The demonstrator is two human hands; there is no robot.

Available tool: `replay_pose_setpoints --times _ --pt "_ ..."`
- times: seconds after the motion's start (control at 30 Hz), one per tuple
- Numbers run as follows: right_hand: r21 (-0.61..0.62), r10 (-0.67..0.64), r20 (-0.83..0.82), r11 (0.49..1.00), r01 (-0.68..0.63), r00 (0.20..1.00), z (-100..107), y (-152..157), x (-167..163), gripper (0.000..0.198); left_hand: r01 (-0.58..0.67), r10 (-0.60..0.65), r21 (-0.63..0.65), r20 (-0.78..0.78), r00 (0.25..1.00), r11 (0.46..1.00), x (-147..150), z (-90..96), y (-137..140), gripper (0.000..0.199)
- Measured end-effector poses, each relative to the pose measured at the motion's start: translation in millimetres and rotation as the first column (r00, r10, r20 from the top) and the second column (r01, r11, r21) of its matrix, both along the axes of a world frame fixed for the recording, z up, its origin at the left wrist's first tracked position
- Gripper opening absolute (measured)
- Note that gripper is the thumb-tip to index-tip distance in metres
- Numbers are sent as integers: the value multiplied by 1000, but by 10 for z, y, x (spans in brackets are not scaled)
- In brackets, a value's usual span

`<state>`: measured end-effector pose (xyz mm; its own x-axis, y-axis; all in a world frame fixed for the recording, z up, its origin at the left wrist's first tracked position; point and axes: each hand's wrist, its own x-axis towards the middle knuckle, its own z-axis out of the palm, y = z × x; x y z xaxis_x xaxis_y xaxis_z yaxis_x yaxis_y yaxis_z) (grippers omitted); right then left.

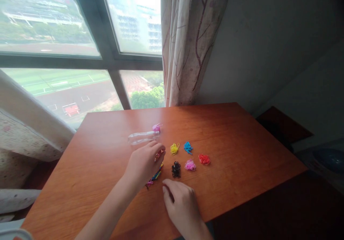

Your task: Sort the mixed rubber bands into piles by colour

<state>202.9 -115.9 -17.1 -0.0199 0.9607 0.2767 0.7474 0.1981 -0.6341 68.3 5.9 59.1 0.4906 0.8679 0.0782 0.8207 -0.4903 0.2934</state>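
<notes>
My left hand (145, 161) is curled over a mixed heap of coloured rubber bands (157, 175), partly hiding it. Some red and yellow bands show between its thumb and fingers. My right hand (181, 200) rests low over the table, just in front of a pile of black rubber bands (176, 169). Its thumb and index finger are bent close together; anything between the tips is too small to make out. Sorted piles lie beyond: yellow bands (174, 149), blue bands (188, 147), pink bands (190, 165) and red bands (204, 159).
A clear plastic bottle or bag (143, 137) lies behind my left hand, with a pink piece (156, 127) at its right end. The brown wooden table (242, 143) ends at a window (113, 61) and a patterned curtain (185, 43). A wall stands on the right.
</notes>
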Motion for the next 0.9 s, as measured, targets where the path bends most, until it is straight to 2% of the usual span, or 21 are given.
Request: replay_pose_setpoints --times 0.17,0.3,0.53,0.7,0.9 --pt "-68 -23 132 997 32 991 43 25 -50 22 -71 52 75 231 971 995 -515 -265 -389 19" --pt "-129 -52 242 988 85 969 100 74 -118 25 -119 77 117 312 947 986 -720 -479 -646 16" --pt "-164 -84 330 976 144 940 144 171 -221 25 -103 72 68 361 930 992 -773 -692 -845 15" --pt "-186 -80 277 973 135 958 165 198 -238 15 -114 86 52 380 921 992 -762 -737 -853 15" --pt "-191 -77 195 975 115 978 156 189 -220 12 -113 93 33 378 921 993 -773 -737 -857 17"
